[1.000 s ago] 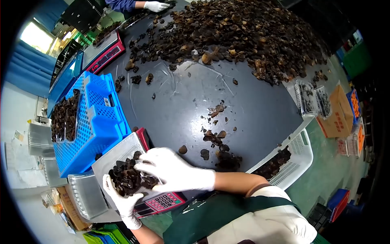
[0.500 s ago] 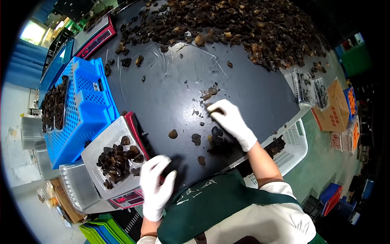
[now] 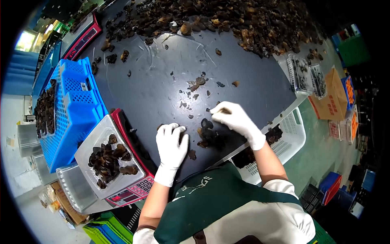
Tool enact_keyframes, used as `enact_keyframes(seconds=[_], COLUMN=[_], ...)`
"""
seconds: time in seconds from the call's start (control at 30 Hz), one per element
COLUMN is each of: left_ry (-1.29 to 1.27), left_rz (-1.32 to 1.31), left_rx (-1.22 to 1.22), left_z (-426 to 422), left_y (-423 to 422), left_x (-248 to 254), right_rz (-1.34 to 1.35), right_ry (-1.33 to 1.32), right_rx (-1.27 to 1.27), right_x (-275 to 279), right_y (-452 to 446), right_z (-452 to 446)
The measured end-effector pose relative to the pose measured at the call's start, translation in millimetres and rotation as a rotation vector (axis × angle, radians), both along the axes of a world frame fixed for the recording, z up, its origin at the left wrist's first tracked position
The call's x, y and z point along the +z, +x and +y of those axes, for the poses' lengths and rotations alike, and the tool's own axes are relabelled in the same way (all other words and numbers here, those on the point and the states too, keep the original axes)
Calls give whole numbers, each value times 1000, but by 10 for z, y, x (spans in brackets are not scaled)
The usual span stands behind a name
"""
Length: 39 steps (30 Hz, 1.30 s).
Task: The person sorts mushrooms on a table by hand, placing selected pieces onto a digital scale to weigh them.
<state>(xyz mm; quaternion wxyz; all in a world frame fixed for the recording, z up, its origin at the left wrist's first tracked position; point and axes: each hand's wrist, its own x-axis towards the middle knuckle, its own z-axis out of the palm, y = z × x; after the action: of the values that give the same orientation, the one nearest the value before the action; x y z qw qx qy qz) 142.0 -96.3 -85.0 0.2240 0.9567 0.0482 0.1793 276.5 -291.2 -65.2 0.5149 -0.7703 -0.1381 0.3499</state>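
My left hand [image 3: 171,147], in a white glove, rests on the dark table [image 3: 142,89] with bent fingers over dark fungus pieces and the thumb apart. To its right, my right hand [image 3: 237,122], also gloved, has thumb and fingers pinched together, with a small dark piece [image 3: 208,110] at the tips. A clump of dark fungus [image 3: 209,136] lies between the hands. On the left, a clear tray of fungus [image 3: 107,160] sits on a red-edged scale [image 3: 87,148]. Loose bits [image 3: 197,83] are scattered farther up the table.
A large fungus heap [image 3: 227,20] covers the far side. Blue crates [image 3: 75,101] and clear containers [image 3: 77,189] stand left. A white basket [image 3: 294,134] is below the right edge, near clear boxes [image 3: 300,75] and a cardboard box [image 3: 331,97]. Another scale [image 3: 83,38] is upper left.
Both hands left the scale's tray. My left hand moved right onto the table; my right hand crossed to the clump, its fingertips now lower than half a second ago. The view shifted.
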Motion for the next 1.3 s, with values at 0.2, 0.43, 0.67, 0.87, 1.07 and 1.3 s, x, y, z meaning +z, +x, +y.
enact_keyframes(seconds=[0.2, 0.43, 0.67, 0.87, 1.07, 1.3], left_ry=[-54, -930, -1152, -125, -621, -1168], left_rz=[250, 383, 367, 325, 148, 261], left_rx=[-211, -45, 78, -277, -21, 291], left_z=[-429, -194, -107, -349, -114, 226], left_y=[-170, -281, -134, 23, -14, -155], left_x=[-211, -134, -135, -187, -271, -232], right_rz=[-549, 599, 287, -408, -661, -623], right_ry=[-162, 767, 514, 34, -256, -129], right_rx=[159, -554, -346, -26, -153, -86], right_x=[-475, -338, -365, -203, -416, -86], right_y=[-248, 65, -208, -775, -588, -546], right_z=[209, -472, -732, -345, -459, -444])
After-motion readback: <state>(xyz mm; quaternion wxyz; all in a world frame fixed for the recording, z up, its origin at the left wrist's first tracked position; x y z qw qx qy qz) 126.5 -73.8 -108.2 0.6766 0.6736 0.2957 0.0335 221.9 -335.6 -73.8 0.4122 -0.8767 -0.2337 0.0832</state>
